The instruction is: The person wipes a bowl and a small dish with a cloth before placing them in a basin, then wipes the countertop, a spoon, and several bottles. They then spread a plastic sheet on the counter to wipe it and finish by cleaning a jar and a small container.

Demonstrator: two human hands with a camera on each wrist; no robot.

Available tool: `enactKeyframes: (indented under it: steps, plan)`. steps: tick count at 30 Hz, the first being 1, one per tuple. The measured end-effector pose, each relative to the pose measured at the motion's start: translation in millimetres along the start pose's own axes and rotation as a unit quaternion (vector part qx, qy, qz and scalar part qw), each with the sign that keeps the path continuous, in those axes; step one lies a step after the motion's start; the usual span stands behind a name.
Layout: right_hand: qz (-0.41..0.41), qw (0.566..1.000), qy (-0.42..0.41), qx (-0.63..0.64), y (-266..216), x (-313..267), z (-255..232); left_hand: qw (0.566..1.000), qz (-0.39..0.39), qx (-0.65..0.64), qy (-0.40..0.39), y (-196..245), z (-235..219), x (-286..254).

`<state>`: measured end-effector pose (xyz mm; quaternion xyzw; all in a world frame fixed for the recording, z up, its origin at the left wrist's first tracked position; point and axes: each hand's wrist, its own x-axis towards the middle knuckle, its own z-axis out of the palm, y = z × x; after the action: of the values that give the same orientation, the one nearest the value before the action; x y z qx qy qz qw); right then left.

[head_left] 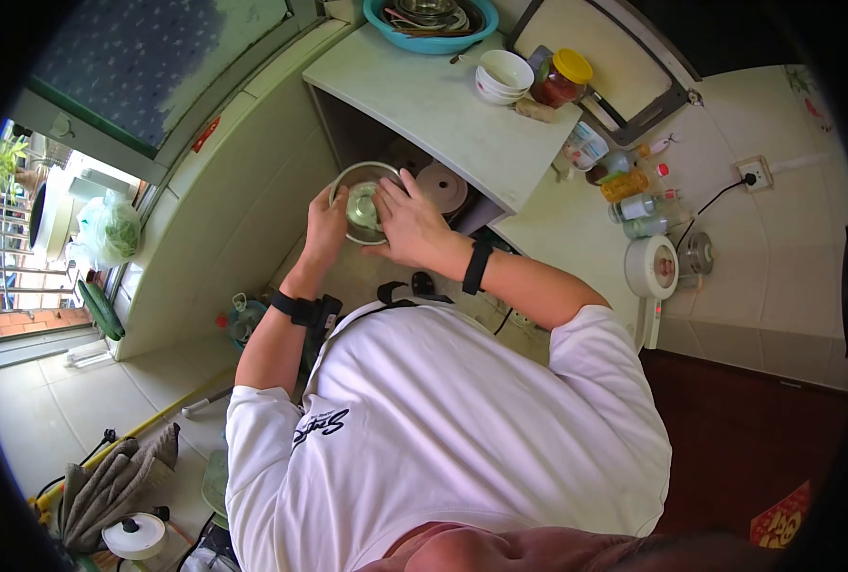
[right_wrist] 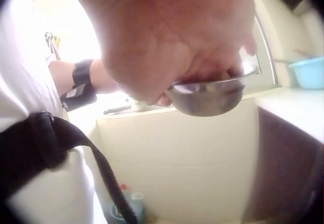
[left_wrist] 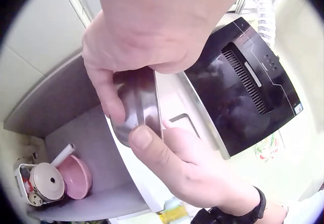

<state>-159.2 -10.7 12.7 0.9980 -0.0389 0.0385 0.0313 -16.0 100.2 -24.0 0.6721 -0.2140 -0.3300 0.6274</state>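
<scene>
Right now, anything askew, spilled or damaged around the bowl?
Nothing stands out. The metal bowl is upright between the left hand and right hand, with no spill or damage visible. On the counter, the white bowls are stacked and the yellow-lidded jar stands beside them. Whether the metal bowl holds anything is unclear.

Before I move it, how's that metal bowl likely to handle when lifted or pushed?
The metal bowl looks thin at the rim, so it's probably stiff yet fairly light for its size. Its smooth, shiny outside may be slippery. Because its sides curve in toward a narrower base, it might tip if pushed at the rim.
</scene>
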Motion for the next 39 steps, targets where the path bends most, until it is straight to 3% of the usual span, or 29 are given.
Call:
enactKeyframes:
  steps: [2,7,9,10,12,13,14,15,17,19,23,25,26,27,29,33,35,37,39]
  plan:
    - [0.000,0.999,0.005,0.031,-2.9,-6.2,9.5,1.000,-0.010,0.003,-0.001,-11.7,-0.1,4.4]
    - [-0.012,0.986,-0.007,0.164,-15.4,-10.3,17.2,0.996,0.062,0.064,0.005,-7.8,8.6,4.9]
    - [0.103,0.938,-0.060,0.327,-20.4,-5.8,10.8,0.996,0.049,0.075,0.011,-4.0,11.4,3.4]
    - [0.104,0.937,-0.059,0.328,-14.2,-2.7,12.0,0.995,0.040,0.087,0.017,-2.3,12.8,4.7]
    - [0.125,0.860,-0.070,0.490,5.3,4.6,13.9,0.996,0.044,0.076,0.034,-6.3,13.5,9.3]
    - [0.123,0.860,-0.069,0.490,12.5,4.3,12.6,0.995,0.047,0.065,0.053,-5.8,12.1,12.5]
    - [0.185,0.717,0.013,0.671,21.8,2.2,10.6,0.995,0.056,0.059,0.050,-3.5,8.5,17.3]
    - [0.233,0.530,0.093,0.810,34.7,0.3,7.7,0.995,0.061,0.059,0.054,-1.0,9.5,22.0]
    - [0.242,0.459,0.100,0.849,67.9,-11.4,4.8,0.994,0.071,0.051,0.067,2.1,15.5,32.5]
    - [0.279,0.440,0.095,0.848,92.4,-23.0,-0.4,0.995,0.067,0.039,0.063,17.6,28.1,37.4]
    - [0.284,0.455,0.091,0.839,123.5,-38.7,6.7,0.996,0.050,-0.007,0.070,41.6,49.4,56.8]
    - [0.263,0.522,0.085,0.807,132.3,-48.0,10.3,0.997,0.048,-0.011,0.057,61.9,53.0,77.5]
    - [0.265,0.527,0.070,0.804,138.4,-53.1,12.6,0.995,0.072,0.005,0.070,72.2,49.9,93.0]
    - [0.264,0.528,0.077,0.804,143.6,-58.6,14.2,0.992,0.096,0.021,0.084,85.1,49.8,107.2]
    - [0.290,0.483,0.030,0.825,154.4,-66.0,17.7,0.995,0.052,-0.028,0.084,139.8,55.6,129.0]
    - [0.330,0.484,0.053,0.809,171.4,-79.6,29.8,0.993,0.099,-0.027,0.063,198.7,69.8,217.4]
    - [0.356,0.469,0.083,0.804,175.0,-83.2,32.0,0.995,0.096,-0.004,0.007,211.7,81.7,269.2]
    - [0.398,0.454,0.141,0.784,177.2,-83.7,36.1,0.995,0.095,0.006,-0.025,199.6,92.5,333.4]
    - [0.420,0.438,0.178,0.775,177.7,-82.4,36.9,0.998,0.036,0.036,-0.039,179.1,108.6,394.5]
